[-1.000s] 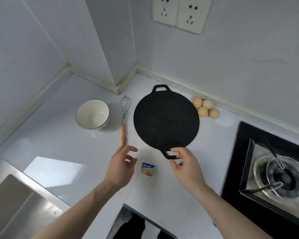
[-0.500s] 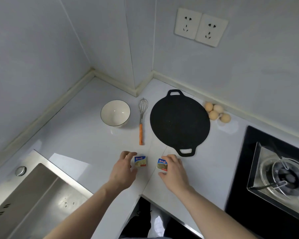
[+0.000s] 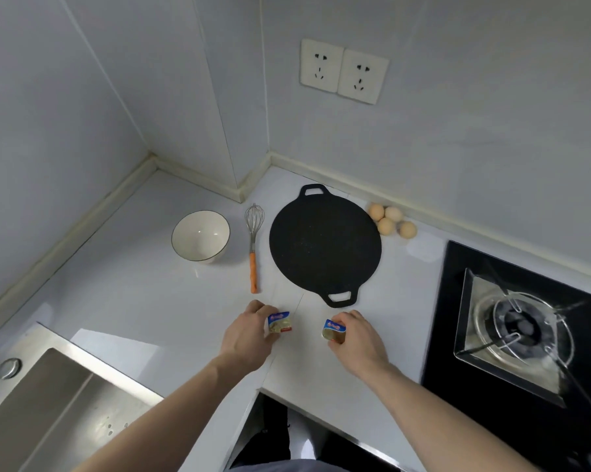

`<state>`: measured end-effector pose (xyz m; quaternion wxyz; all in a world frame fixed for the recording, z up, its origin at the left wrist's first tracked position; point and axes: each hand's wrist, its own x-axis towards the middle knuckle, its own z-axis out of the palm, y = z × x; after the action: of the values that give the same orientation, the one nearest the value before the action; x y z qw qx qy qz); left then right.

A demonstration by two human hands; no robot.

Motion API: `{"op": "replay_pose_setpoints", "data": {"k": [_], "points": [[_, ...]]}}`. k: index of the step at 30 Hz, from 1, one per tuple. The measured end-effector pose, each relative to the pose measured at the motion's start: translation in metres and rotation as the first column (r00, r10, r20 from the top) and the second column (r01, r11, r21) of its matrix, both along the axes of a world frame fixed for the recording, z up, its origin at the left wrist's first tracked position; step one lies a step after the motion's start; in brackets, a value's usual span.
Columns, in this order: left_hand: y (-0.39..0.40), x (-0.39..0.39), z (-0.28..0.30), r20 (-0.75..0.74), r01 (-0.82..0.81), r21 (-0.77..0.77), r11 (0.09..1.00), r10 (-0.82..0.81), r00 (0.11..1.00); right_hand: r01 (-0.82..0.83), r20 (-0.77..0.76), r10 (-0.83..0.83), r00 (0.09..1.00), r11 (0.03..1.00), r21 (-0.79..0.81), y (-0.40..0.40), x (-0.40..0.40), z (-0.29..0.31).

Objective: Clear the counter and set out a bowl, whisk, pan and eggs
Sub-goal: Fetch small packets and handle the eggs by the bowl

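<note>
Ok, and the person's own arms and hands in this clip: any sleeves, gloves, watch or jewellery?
Both forearms are bare to the bottom edge of the frame, with no sleeves in view. The left hand and right hand wear no gloves, and no watch, bracelet or ring shows on the parts visible.

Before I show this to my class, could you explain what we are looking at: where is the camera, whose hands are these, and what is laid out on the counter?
There is no machine here. A person wears a wide-angle camera on the head, so you look down along both forearms. On the white counter stand a bowl, a whisk with an orange handle, a flat black pan with two loop handles, and four eggs by the wall. A sink lies at the near left, a gas stove at the right. The left hand pinches one small packet and the right hand another packet; the labels are too small to read.
</note>
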<state>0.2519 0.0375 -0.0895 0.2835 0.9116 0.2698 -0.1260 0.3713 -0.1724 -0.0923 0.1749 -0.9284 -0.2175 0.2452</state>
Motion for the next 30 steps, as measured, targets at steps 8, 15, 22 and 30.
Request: {"op": "replay_pose_setpoints", "data": {"k": [8, 15, 22, 30], "points": [[-0.047, 0.098, 0.03, 0.071, 0.119, 0.02, 0.993, -0.12, 0.99, 0.188, 0.077, -0.192, 0.978, 0.981, 0.058, -0.059, 0.074, 0.026], [-0.09, 0.195, 0.037, 0.099, 0.217, 0.018, 0.976, -0.217, 0.971, 0.291, 0.136, -0.293, 0.946, 0.956, 0.039, -0.09, 0.135, 0.03], [-0.111, 0.249, 0.022, 0.058, 0.261, 0.033, 0.965, -0.262, 0.963, 0.328, 0.187, -0.327, 0.926, 0.944, 0.027, -0.102, 0.176, 0.018], [-0.121, 0.288, 0.01, 0.01, 0.371, 0.138, 0.918, -0.375, 0.927, 0.317, 0.177, -0.314, 0.933, 0.948, 0.01, -0.105, 0.207, 0.001]]}}
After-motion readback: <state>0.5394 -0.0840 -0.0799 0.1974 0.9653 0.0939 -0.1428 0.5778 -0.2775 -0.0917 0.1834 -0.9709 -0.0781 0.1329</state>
